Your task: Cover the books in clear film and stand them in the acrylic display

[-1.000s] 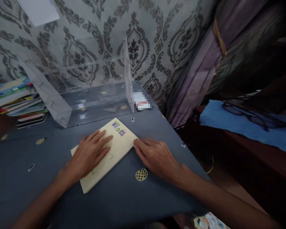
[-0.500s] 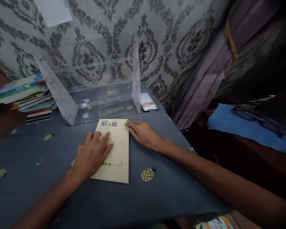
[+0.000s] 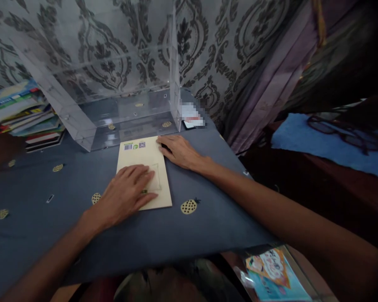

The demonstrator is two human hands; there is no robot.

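This looks like a room in a home, not a workplace: behind the table (image 3: 208, 226) (draped in a dark cloth printed with pineapples) the wall carries grey damask wallpaper (image 3: 227, 37), and to the table's right a mauve curtain (image 3: 271, 96) hangs gathered by a gold cord (image 3: 319, 21). At the table's far left corner lies a loose stack of books (image 3: 25, 117), a clear rack (image 3: 174, 84) stands along its far edge, and beyond its right side a blue cloth (image 3: 302, 138) with glasses (image 3: 340, 132) on it covers a dark wooden top.
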